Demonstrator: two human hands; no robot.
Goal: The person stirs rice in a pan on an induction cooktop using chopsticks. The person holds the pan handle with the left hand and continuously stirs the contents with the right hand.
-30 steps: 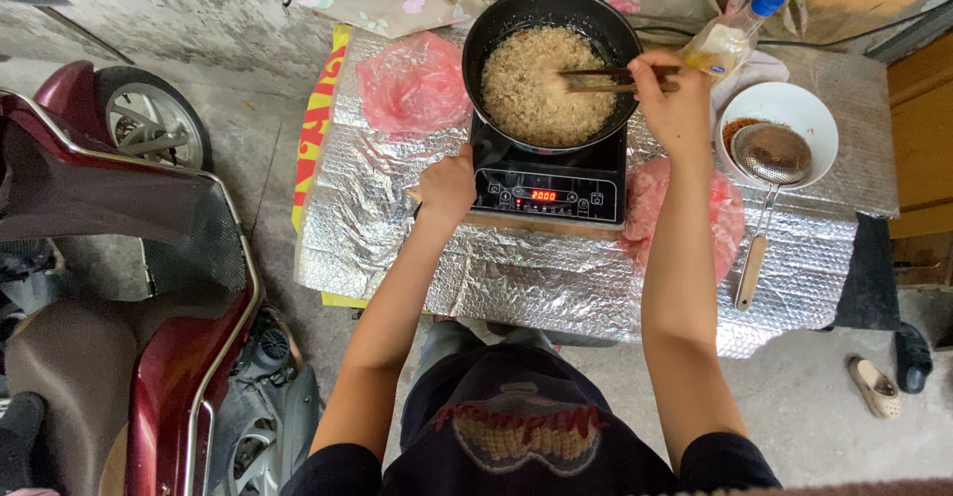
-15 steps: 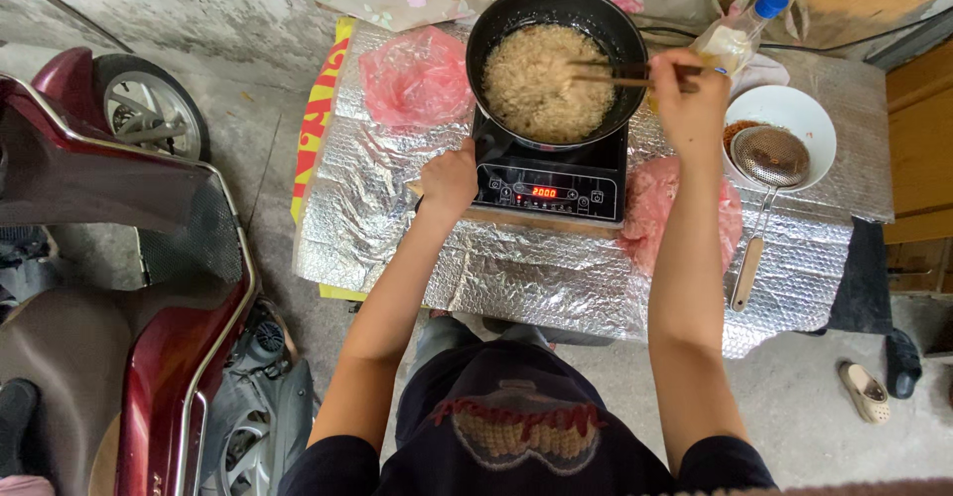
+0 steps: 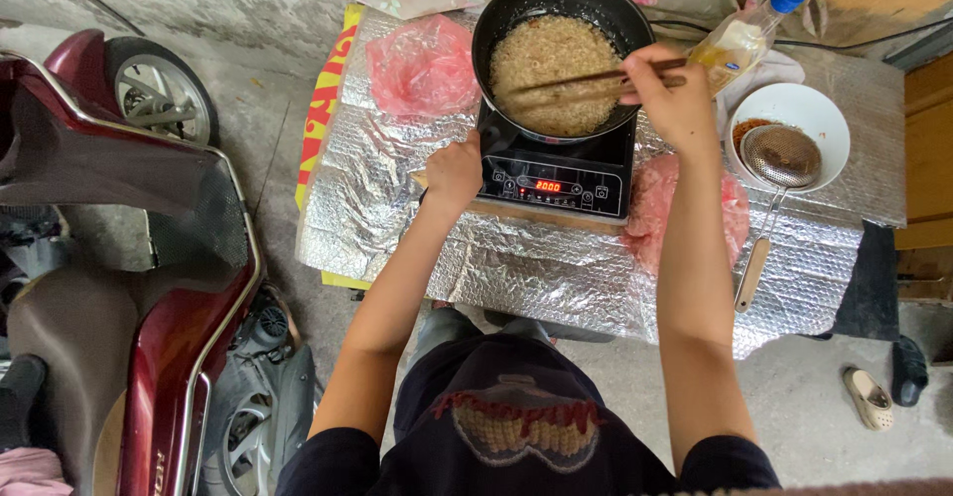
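- Right hand (image 3: 675, 99): closed on long chopsticks (image 3: 581, 81); we keep their tips low in the frying food (image 3: 551, 69), left of our grip.
- Left hand (image 3: 454, 170): curled narrow beside the induction cooker (image 3: 556, 173), steadying it.
- Black pan (image 3: 496, 19): sits just beyond the left hand.

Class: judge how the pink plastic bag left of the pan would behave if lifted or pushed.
The pink bag looks thin and crumpled, so it would probably flop and weigh little. Lying on the smooth foil, it would likely slide easily when pushed.
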